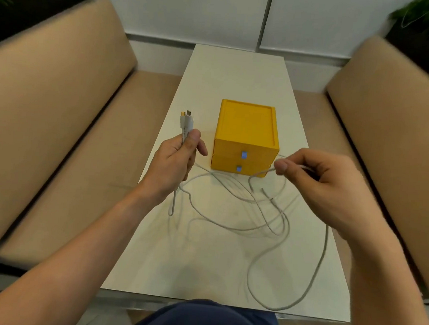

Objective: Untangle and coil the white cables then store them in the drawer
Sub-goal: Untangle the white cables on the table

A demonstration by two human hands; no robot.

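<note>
White cables (pixel 231 227) lie in tangled loops on the white table (pixel 201 263), between my hands and in front of a yellow drawer box (pixel 246 134). My left hand (pixel 175 164) grips a bundle of cable ends upright, and their plugs (pixel 186 121) stick up above my thumb. My right hand (pixel 316 179) pinches a cable strand between thumb and forefinger, just right of the box. One long loop trails down toward the table's near right edge (pixel 274 307). Both drawers of the box are closed, each with a small blue handle.
Tan cushioned benches run along the left (pixel 58 126) and right (pixel 392 149) of the narrow table. A white wall stands behind the table's far end. Green plants fill the top corners. My dark-clothed knee (pixel 207 321) is at the table's near edge.
</note>
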